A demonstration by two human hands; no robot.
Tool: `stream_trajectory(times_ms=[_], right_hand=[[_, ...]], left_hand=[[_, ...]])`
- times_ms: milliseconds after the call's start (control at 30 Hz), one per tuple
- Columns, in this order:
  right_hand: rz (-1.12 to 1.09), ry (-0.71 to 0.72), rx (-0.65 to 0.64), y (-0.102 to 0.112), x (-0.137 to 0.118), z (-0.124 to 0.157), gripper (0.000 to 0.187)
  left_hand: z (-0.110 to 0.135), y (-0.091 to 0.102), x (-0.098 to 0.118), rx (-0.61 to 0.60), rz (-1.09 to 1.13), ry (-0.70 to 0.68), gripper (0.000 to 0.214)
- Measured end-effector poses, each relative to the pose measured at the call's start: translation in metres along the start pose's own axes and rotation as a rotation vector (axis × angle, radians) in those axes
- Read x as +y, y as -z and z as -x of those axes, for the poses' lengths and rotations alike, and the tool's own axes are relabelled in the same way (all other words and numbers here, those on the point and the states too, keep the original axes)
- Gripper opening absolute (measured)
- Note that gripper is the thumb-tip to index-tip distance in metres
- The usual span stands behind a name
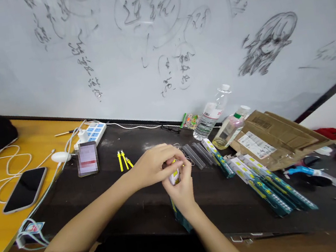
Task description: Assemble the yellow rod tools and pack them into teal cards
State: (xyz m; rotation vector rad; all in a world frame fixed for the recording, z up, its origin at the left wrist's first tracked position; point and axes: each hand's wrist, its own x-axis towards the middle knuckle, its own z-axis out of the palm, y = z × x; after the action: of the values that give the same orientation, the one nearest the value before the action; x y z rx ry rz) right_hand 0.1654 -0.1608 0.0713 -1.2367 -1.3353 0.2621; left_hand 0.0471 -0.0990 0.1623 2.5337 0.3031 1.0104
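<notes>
My right hand [181,188] is wrapped round a narrow teal, white and yellow cardboard box [179,216], held in front of me with its far end raised toward my fingers. Over that end curls my left hand [155,166], its fingertips closed at the box's top. What exactly the left fingertips pinch is partly hidden. Beyond the left hand lie several yellow stick-like pieces [124,159] with light tips. Close behind the right hand are clear plastic tubes [194,157] and some thin wire loops [186,154].
More teal boxes [261,185] lie at right, near blue-handled scissors [311,171] and a flattened brown carton [263,140]. Behind stand a water bottle [210,117] and a second bottle [229,128]. Phones [25,189], cables and a power strip [96,131] occupy the left.
</notes>
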Motion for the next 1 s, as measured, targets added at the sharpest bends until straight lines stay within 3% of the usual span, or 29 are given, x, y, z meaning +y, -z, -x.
stream_trajectory(times_ms=[233,433,567,800,1000], right_hand=[[-0.004,0.065,0.048,0.001,0.004,0.004,0.059],[0.01,0.124,0.058,-0.001,0.007,0.009,0.06],[0.007,0.122,0.07,0.0,0.01,0.012,0.06],[0.086,0.162,0.069,0.0,0.009,0.011,0.061],[0.0,0.129,0.038,-0.001,0.007,0.011,0.065]], left_hand=[[0.007,-0.003,-0.004,0.215,0.065,0.114,0.013],[0.005,-0.003,0.0,0.113,0.04,0.266,0.018],[0.009,-0.002,0.002,0.123,-0.014,0.305,0.018],[0.012,-0.001,0.009,0.053,-0.046,0.307,0.017],[0.014,-0.005,0.009,0.117,-0.117,0.301,0.02]])
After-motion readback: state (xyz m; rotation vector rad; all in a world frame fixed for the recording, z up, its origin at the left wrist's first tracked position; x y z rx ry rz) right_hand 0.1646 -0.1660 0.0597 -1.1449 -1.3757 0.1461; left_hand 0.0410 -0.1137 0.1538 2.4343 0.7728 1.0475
